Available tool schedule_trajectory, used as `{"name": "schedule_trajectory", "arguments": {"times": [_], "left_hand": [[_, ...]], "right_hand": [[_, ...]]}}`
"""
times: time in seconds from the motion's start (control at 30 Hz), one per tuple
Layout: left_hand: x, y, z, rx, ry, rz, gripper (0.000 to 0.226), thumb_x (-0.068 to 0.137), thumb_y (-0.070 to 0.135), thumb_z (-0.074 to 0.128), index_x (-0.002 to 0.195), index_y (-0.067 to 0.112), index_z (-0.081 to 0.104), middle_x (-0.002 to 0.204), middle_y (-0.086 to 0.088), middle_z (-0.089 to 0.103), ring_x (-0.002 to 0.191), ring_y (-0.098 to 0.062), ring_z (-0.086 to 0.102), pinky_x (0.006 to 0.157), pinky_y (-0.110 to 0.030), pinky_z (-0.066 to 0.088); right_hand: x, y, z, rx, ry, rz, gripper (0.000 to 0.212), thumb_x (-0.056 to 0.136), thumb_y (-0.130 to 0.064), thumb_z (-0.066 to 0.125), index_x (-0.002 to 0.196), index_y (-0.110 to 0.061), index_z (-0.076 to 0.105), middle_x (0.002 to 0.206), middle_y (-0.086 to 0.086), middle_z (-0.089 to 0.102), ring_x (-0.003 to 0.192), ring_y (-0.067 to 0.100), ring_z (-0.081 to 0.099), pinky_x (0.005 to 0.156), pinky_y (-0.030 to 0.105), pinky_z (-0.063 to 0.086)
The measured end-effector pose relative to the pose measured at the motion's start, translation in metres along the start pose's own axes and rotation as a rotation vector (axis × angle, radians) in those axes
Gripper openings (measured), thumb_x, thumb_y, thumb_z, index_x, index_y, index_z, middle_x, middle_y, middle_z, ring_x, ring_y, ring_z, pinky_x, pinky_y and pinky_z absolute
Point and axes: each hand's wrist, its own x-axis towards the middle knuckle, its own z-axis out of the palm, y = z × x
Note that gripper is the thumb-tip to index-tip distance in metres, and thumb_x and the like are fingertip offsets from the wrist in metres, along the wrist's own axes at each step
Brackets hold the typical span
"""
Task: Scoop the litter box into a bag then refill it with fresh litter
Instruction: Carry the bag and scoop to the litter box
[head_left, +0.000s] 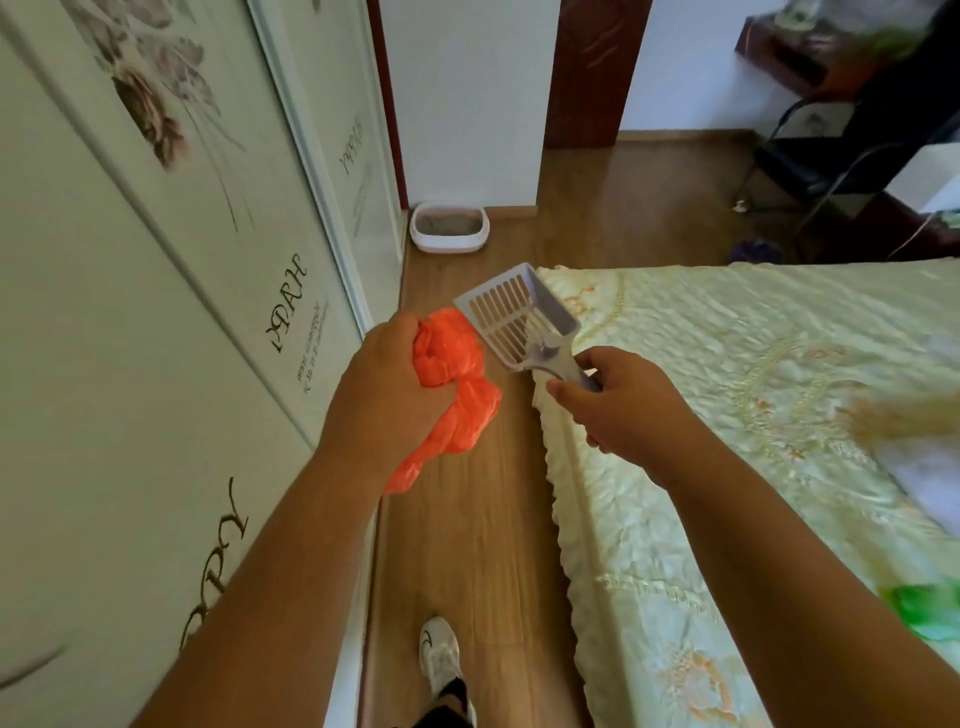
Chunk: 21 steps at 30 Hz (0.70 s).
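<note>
My left hand (384, 395) is closed around a crumpled orange plastic bag (452, 395), whose tail hangs down below the fist. My right hand (618, 400) grips the handle of a pale grey slotted litter scoop (514, 317), its empty head tilted up and to the left, close to the bag. Far ahead on the wooden floor, against the white wall beside the wardrobe, stands the white litter box (449, 244) with grey litter inside. Both hands are well short of it.
A wardrobe with floral sliding doors (156, 312) lines the left side. A bed with a pale yellow-green cover (753, 415) fills the right, with a green item (930, 608) on it. A narrow strip of wooden floor (467, 545) runs between them. A black chair (810, 156) stands at the back right.
</note>
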Motion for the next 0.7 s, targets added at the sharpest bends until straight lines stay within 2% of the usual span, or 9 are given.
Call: {"name": "schedule_trajectory", "arguments": {"times": [0.17, 0.33, 0.43, 0.53, 0.6, 0.7], "left_hand": [[0.087, -0.012, -0.004, -0.008, -0.035, 0.047, 0.055, 0.085, 0.035, 0.075, 0.133, 0.031, 0.049, 0.124, 0.004, 0.057, 0.110, -0.017, 0.060, 0.095, -0.042, 0.054], [0.153, -0.024, -0.008, 0.016, -0.040, 0.079, 0.050, 0.086, 0.036, 0.075, 0.128, 0.032, 0.049, 0.120, 0.005, 0.056, 0.105, -0.016, 0.059, 0.091, -0.038, 0.053], [0.184, -0.029, -0.004, 0.015, -0.048, 0.071, 0.053, 0.086, 0.035, 0.075, 0.130, 0.032, 0.048, 0.123, 0.005, 0.055, 0.109, -0.017, 0.058, 0.094, -0.041, 0.054], [0.216, -0.031, 0.005, 0.036, -0.063, 0.058, 0.052, 0.087, 0.034, 0.075, 0.131, 0.030, 0.048, 0.123, 0.004, 0.054, 0.109, -0.018, 0.057, 0.094, -0.038, 0.052], [0.238, -0.031, 0.012, 0.046, -0.061, 0.044, 0.052, 0.087, 0.035, 0.075, 0.131, 0.030, 0.049, 0.124, 0.004, 0.054, 0.109, -0.017, 0.056, 0.094, -0.036, 0.051], [0.273, -0.024, 0.023, 0.063, -0.051, 0.021, 0.052, 0.086, 0.037, 0.076, 0.130, 0.032, 0.048, 0.122, 0.005, 0.053, 0.107, -0.016, 0.056, 0.092, -0.036, 0.052]], "right_hand": [[0.064, -0.025, 0.007, -0.007, 0.048, 0.047, 0.042, 0.095, -0.046, 0.064, 0.129, -0.021, 0.061, 0.105, -0.002, 0.071, 0.078, 0.013, 0.065, 0.071, 0.027, 0.055], [0.116, -0.039, 0.016, 0.003, 0.062, 0.075, 0.035, 0.096, -0.046, 0.063, 0.120, -0.022, 0.063, 0.094, -0.005, 0.070, 0.072, 0.012, 0.067, 0.064, 0.026, 0.055], [0.146, -0.040, 0.016, 0.016, 0.052, 0.099, 0.033, 0.096, -0.045, 0.063, 0.120, -0.022, 0.063, 0.094, -0.004, 0.070, 0.069, 0.013, 0.067, 0.059, 0.025, 0.052], [0.183, -0.037, 0.012, 0.030, 0.047, 0.106, 0.034, 0.096, -0.043, 0.064, 0.122, -0.021, 0.063, 0.094, -0.002, 0.070, 0.069, 0.015, 0.068, 0.057, 0.024, 0.051], [0.211, -0.035, 0.010, 0.028, 0.029, 0.107, 0.037, 0.095, -0.044, 0.064, 0.124, -0.020, 0.063, 0.096, -0.002, 0.070, 0.073, 0.016, 0.068, 0.061, 0.028, 0.056], [0.259, -0.034, 0.001, 0.039, 0.009, 0.089, 0.039, 0.096, -0.047, 0.062, 0.125, -0.022, 0.061, 0.102, -0.001, 0.070, 0.080, 0.018, 0.068, 0.077, 0.036, 0.062]]}}
